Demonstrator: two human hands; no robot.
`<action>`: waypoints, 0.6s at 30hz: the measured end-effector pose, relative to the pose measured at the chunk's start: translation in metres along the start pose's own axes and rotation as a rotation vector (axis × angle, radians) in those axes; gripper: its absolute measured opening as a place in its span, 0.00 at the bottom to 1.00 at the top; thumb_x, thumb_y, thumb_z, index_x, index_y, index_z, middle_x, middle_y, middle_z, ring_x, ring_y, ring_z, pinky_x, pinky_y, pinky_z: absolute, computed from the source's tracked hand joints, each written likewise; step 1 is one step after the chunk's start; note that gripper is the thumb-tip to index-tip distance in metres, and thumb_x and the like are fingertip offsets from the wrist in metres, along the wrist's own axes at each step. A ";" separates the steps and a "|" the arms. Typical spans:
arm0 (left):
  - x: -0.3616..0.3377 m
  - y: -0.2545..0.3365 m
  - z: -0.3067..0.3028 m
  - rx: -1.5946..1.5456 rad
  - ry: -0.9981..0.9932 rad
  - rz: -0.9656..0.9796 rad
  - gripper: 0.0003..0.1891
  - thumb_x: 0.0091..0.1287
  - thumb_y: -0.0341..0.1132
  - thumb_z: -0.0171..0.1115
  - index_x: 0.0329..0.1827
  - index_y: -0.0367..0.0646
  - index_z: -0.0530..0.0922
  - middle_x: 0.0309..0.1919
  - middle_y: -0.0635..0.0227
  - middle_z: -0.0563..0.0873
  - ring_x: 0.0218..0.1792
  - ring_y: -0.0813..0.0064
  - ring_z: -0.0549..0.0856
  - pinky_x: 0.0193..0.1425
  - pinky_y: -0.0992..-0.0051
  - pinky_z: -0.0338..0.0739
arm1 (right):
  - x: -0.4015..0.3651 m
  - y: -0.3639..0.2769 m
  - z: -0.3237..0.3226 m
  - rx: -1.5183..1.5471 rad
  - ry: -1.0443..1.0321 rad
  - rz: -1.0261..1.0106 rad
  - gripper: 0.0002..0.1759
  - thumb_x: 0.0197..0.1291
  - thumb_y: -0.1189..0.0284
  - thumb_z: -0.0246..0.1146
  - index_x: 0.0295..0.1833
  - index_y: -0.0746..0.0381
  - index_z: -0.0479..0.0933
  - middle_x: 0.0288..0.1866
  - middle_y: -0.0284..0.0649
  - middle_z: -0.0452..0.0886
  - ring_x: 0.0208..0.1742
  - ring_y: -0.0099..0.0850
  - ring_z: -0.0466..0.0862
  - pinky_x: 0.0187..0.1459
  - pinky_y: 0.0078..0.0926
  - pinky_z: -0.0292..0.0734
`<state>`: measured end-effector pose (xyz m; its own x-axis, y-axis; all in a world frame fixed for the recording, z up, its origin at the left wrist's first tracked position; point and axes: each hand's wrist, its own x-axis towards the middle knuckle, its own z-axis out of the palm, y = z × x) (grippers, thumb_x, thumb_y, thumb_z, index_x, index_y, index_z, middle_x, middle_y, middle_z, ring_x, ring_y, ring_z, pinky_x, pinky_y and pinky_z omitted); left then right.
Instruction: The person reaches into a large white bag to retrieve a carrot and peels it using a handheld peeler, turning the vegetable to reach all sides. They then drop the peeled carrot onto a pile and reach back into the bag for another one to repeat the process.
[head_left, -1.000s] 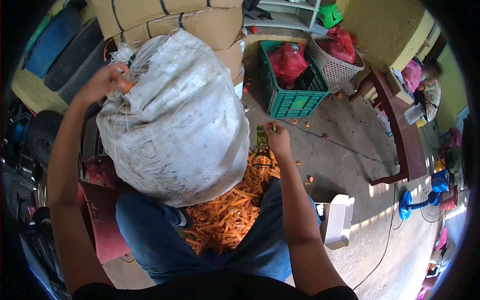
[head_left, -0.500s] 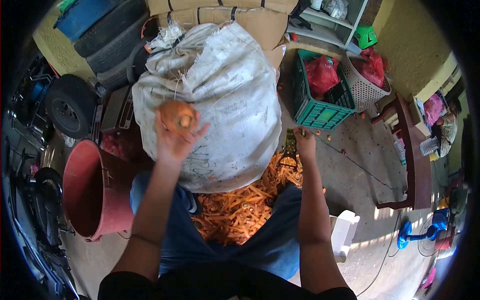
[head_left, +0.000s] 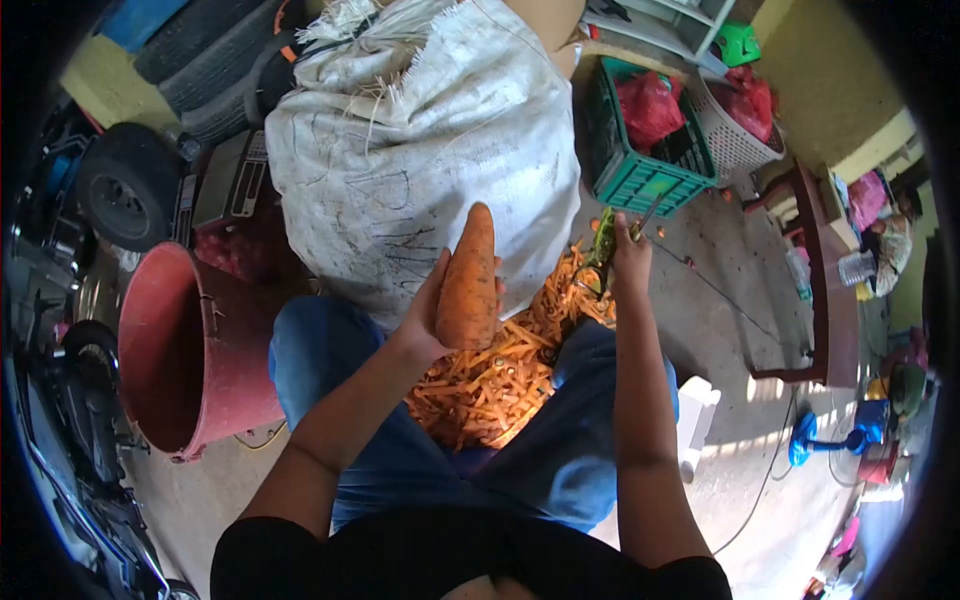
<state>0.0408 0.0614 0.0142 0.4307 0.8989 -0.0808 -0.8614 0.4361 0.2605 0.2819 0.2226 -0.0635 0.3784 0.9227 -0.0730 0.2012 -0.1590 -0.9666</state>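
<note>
My left hand [head_left: 428, 312] is closed around a large orange carrot [head_left: 467, 285], which stands nearly upright with its tapered end up and dark specks on its skin. My right hand [head_left: 631, 262] is closed on a green-handled peeler [head_left: 604, 243], held out to the right. A thin dark strip [head_left: 650, 210] also juts up from that hand; I cannot make out what it is. Below both hands, a heap of orange carrot peels [head_left: 480, 400] spreads over the floor between my knees. A big white woven sack [head_left: 420, 170] bulges just beyond the carrot.
A red tub [head_left: 165, 350] stands by my left knee. Ahead on the right are a green crate [head_left: 650, 180] and a white basket [head_left: 745, 150], both with red plastic bags. Tyres [head_left: 125, 190] lie at the left, a wooden bench [head_left: 830, 300] at the right, where another person [head_left: 895, 245] sits.
My left hand has come down and right, away from the sack, and the carrot has turned from end-on to upright. My right hand has shifted slightly up and right. The view has tilted downward.
</note>
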 end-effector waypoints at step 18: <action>-0.018 -0.032 -0.031 -0.109 -0.004 -0.073 0.21 0.64 0.43 0.31 0.54 0.39 0.62 0.50 0.59 0.70 0.49 0.66 0.72 0.54 0.68 0.66 | -0.227 -0.103 0.024 0.327 -0.229 -0.148 0.13 0.57 0.66 0.53 0.32 0.67 0.71 0.20 0.30 0.70 0.22 0.19 0.67 0.26 0.16 0.64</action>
<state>0.0525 0.0324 -0.0222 0.4939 0.8647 -0.0916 -0.8520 0.5023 0.1478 0.1535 0.0381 0.0471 0.1487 0.9873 0.0550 -0.0730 0.0664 -0.9951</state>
